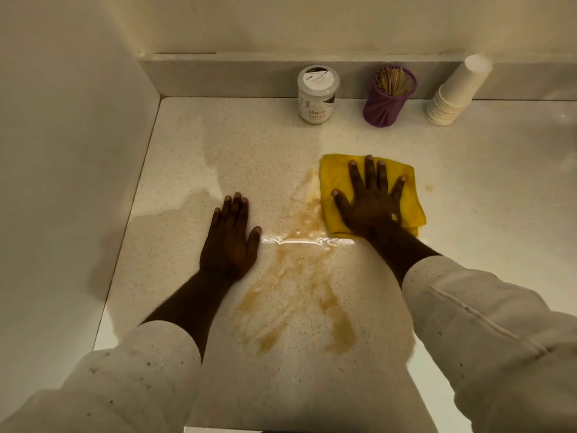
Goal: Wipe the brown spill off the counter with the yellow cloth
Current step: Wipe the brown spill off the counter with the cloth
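A folded yellow cloth lies flat on the speckled white counter, right of centre. My right hand presses down on it, palm flat and fingers spread. A brown spill streaks the counter from the cloth's left edge down toward the front edge, wet and smeared. A small brown spot sits just right of the cloth. My left hand rests flat on the counter left of the spill, fingers together, holding nothing.
At the back stand a white jar labelled Masala Extract, a purple holder of wooden sticks and a leaning stack of white paper cups. A wall closes the left side. A raised ledge runs along the back.
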Motion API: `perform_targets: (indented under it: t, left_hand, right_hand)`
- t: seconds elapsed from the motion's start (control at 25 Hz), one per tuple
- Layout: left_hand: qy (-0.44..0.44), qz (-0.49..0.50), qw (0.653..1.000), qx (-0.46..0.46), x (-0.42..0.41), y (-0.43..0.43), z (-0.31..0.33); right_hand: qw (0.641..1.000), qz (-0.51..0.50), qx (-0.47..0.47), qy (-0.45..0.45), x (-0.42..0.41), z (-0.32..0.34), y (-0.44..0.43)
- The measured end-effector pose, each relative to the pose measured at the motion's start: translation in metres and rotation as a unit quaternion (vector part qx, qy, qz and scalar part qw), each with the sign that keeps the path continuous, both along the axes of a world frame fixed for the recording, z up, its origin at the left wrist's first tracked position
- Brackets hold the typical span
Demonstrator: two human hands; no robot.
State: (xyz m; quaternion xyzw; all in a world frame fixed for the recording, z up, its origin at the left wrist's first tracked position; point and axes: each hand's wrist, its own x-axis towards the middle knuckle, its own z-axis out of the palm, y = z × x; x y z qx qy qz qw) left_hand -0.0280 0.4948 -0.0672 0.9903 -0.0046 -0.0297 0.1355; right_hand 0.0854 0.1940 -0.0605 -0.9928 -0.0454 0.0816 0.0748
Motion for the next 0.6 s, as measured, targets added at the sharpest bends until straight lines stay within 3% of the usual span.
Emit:
perform_targets:
  t: [0.28,0.6]
  left_hand:
    - [0.005,-0.001,1.0,0.001,0.0,0.001,0.002]
    - [-0.005,-0.007,1.0,-0.011,-0.001,0.002,0.004]
  right_hand:
    - [0.999,0.044,0.003,0.004,-0.012,-0.001,0.029]
    - [0.996,0.08,0.019,-0.047,-0.09,-0.006,0.002]
